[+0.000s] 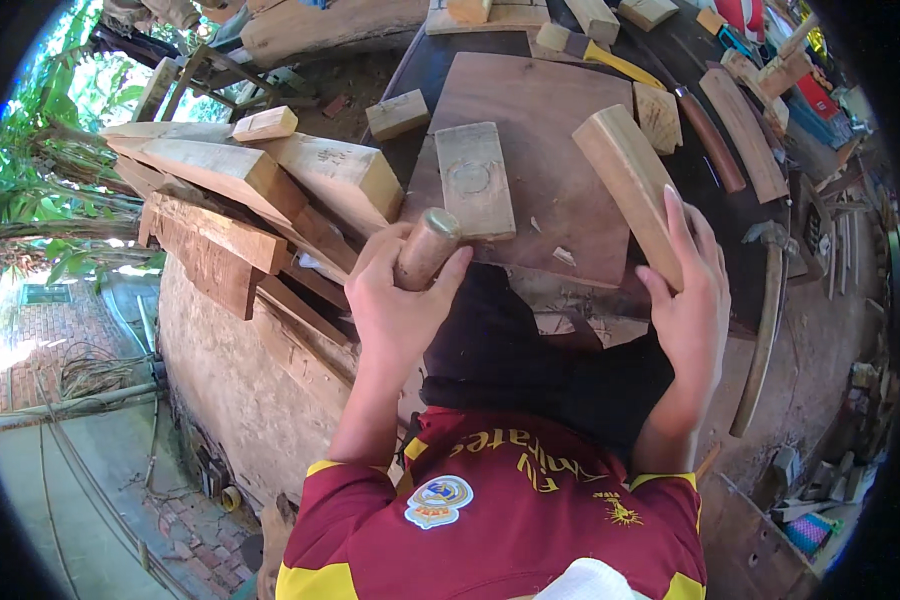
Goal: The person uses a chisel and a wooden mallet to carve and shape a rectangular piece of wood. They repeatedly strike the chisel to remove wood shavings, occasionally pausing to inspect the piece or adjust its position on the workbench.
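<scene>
your left hand [392,305] was wrapped around a brown, cylindrical wooden handle [425,258] with a metal-capped end, its fingers closed about it. your right hand [698,290] pinched the near end of a long, pale, rectangular wooden block [622,180] between thumb and fingers, beside the flat, reddish-brown wooden board [560,95]. a shorter, greyish, rectangular wooden block [475,160] lay on that board, near the handle.

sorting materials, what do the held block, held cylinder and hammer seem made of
Held block: wood, apparently bare, from its matte tan faces. Held cylinder: probably wood, smooth and brown, with a glossy, possibly metal end. Hammer: dull grey, likely metal head; handle looks like worn wood.
</scene>
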A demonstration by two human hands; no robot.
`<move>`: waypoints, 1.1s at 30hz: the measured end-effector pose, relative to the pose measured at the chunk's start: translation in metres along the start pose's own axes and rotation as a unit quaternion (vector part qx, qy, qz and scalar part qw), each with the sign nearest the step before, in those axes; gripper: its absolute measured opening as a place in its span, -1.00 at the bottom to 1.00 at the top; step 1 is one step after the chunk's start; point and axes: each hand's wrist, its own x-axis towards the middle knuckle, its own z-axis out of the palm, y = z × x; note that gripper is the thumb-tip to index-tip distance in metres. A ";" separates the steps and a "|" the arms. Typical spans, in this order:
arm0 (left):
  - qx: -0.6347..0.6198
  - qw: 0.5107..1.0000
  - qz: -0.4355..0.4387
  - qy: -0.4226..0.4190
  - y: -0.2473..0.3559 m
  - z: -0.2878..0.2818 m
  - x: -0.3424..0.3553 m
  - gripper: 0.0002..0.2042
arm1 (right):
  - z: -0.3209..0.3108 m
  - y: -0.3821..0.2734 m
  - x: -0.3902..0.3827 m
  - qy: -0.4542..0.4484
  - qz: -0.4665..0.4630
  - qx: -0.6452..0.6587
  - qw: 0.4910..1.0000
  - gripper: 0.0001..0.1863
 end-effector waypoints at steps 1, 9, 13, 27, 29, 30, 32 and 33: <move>-0.004 1.000 0.023 0.010 0.001 0.002 0.001 -0.59 | 0.000 0.002 0.002 0.007 -0.001 -0.024 1.000 -0.07; -0.022 0.997 0.033 -0.068 0.023 0.010 -0.014 -0.71 | 0.010 0.034 0.013 0.094 -0.049 -0.154 0.982 -0.32; -0.030 0.987 0.083 -0.135 0.029 0.011 -0.024 -0.72 | 0.011 0.038 0.009 0.103 -0.060 -0.138 0.983 -0.37; -0.137 0.917 0.284 -0.242 0.054 0.012 -0.024 -0.74 | 0.018 0.014 0.016 0.181 -0.191 0.063 0.963 -0.43; -0.159 0.903 0.310 -0.253 0.061 0.008 -0.022 -0.73 | 0.031 -0.010 0.019 0.087 -0.211 0.105 0.968 -0.41; -0.170 0.894 0.324 -0.258 0.063 0.007 -0.021 -0.73 | 0.038 -0.022 0.020 0.040 -0.218 0.125 0.967 -0.39; -0.178 0.891 0.350 -0.226 0.064 0.004 -0.020 -0.72 | 0.055 -0.043 0.028 -0.004 -0.220 0.183 0.958 -0.38; -0.179 0.891 0.358 -0.215 0.065 0.000 -0.017 -0.71 | 0.062 -0.053 0.032 -0.026 -0.221 0.212 0.952 -0.38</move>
